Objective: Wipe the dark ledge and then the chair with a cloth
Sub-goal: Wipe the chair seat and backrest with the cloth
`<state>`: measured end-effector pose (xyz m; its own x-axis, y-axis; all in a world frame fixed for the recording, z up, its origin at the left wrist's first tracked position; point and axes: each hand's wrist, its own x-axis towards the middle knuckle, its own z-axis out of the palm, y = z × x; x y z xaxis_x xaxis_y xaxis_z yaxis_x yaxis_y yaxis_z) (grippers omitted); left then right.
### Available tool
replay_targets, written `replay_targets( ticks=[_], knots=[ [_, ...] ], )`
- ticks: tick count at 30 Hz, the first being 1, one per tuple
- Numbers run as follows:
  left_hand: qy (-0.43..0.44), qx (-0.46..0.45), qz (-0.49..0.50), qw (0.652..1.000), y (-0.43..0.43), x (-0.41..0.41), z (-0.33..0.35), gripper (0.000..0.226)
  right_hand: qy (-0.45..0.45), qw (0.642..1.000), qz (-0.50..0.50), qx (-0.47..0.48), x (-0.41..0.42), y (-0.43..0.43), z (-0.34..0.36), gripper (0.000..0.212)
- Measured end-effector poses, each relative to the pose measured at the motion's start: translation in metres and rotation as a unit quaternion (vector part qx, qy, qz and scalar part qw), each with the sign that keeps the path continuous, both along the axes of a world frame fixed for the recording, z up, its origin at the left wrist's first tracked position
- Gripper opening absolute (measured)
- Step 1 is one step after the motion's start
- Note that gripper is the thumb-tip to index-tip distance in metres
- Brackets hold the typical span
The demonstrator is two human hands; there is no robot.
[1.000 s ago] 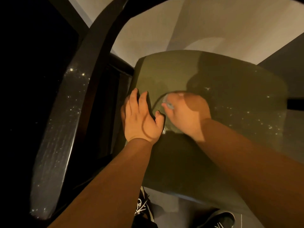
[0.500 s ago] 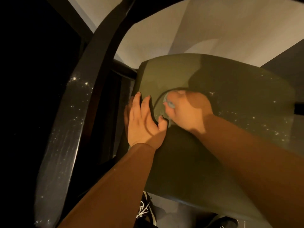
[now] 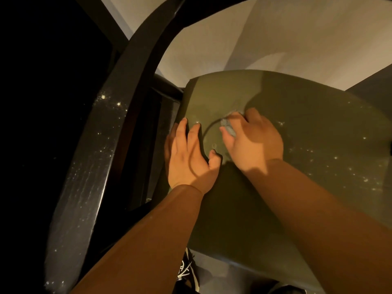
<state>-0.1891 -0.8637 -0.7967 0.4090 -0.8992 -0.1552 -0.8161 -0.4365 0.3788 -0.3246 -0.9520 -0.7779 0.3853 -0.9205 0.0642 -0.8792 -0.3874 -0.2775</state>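
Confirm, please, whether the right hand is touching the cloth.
Touching. The head view shows the right hand gripping the cloth, whose pale folds bulge out between its thumb and fingers against the chair seat.

— The seat (image 3: 318, 115)?
— Smooth, olive, faintly shiny, with pale specks at right.
— And the ledge (image 3: 84, 166) at left?
— Dark, glossy, dust-flecked. The cloth (image 3: 228, 126) at centre looks grey and nubbly; the sleeves (image 3: 148, 240), matt fabric.

Dim, warm light; left side falls to black. Hard shadows beneath the forearms. Wide-angle bending at the edges.
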Motion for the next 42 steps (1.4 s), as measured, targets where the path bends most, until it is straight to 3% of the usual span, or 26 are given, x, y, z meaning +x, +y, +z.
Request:
replay_targets(
  ticks=[4, 10, 13, 15, 17, 23, 29, 32, 38, 42],
  knots=[
    [-0.006, -0.011, -0.001, 1.0, 0.001, -0.001, 0.001, 0.075, 0.0, 0.994, 0.098, 0.045, 0.014, -0.031, 0.0, 0.018],
    [-0.017, -0.016, -0.003, 1.0, 0.0, -0.001, 0.002, 0.075, 0.033, 0.999, -0.008, 0.017, 0.021, -0.072, 0.005, 0.033],
    [-0.008, -0.011, -0.002, 1.0, 0.001, -0.001, 0.004, 0.076, 0.019, 0.995, 0.086, 0.044, 0.043, -0.03, 0.001, 0.035],
    [0.017, -0.008, 0.001, 1.0, 0.0, 0.0, 0.004, 0.076, 0.02, 0.987, 0.156, 0.043, 0.048, -0.018, -0.002, 0.019],
    [0.018, -0.008, 0.005, 1.0, -0.001, 0.0, 0.004, 0.076, 0.023, 0.979, 0.183, 0.092, 0.044, -0.038, 0.005, 0.016],
    [0.015, -0.014, 0.005, 1.0, 0.0, 0.0, 0.005, 0.075, 0.04, 0.997, 0.058, 0.031, 0.047, -0.089, 0.004, 0.036],
    [0.042, -0.001, 0.018, 0.999, -0.002, 0.0, 0.006, 0.079, 0.011, 0.973, 0.23, 0.024, 0.054, -0.041, 0.0, 0.027],
    [0.026, 0.004, 0.012, 1.0, -0.003, -0.001, 0.007, 0.078, 0.02, 0.979, 0.203, 0.016, 0.059, -0.071, -0.004, 0.034],
    [-0.005, -0.002, 0.015, 1.0, -0.002, 0.002, 0.002, 0.09, -0.022, 0.999, 0.037, -0.03, 0.071, -0.08, -0.01, 0.034],
    [-0.036, 0.001, 0.026, 0.999, -0.004, 0.001, 0.004, 0.096, -0.045, 0.99, 0.127, -0.031, 0.068, -0.042, -0.012, 0.028]
  ],
)
